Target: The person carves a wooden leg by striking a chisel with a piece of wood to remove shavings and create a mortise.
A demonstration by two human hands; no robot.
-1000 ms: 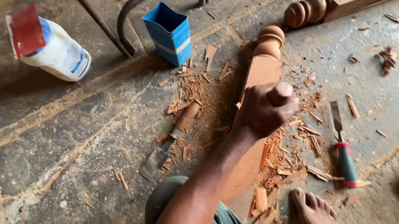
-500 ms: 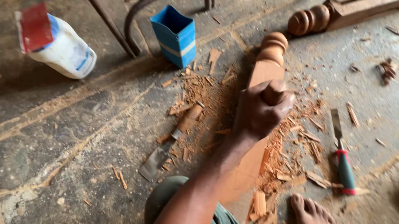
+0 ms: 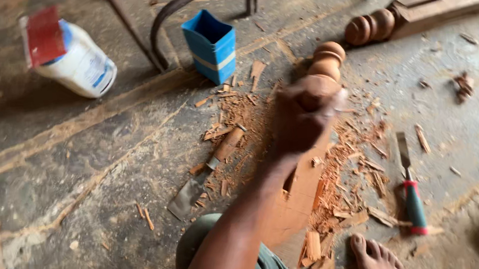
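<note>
Fist of left hand (image 3: 303, 115), blurred, clenched over carved wooden post (image 3: 294, 194); long axis from seven to one o'clock, knobbed end (image 3: 327, 61) beyond; right hand's grip untellable.

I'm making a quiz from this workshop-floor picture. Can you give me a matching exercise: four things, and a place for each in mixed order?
Things:
1. blue box
2. white bottle
3. chisel
4. bare foot

Places:
A. lying on its side, top left
B. bottom edge, beside the wood chips
C. upright next to a bent metal rod
D. on the floor, right of the carved wood

Pairs: 1-C, 2-A, 3-D, 4-B
</note>
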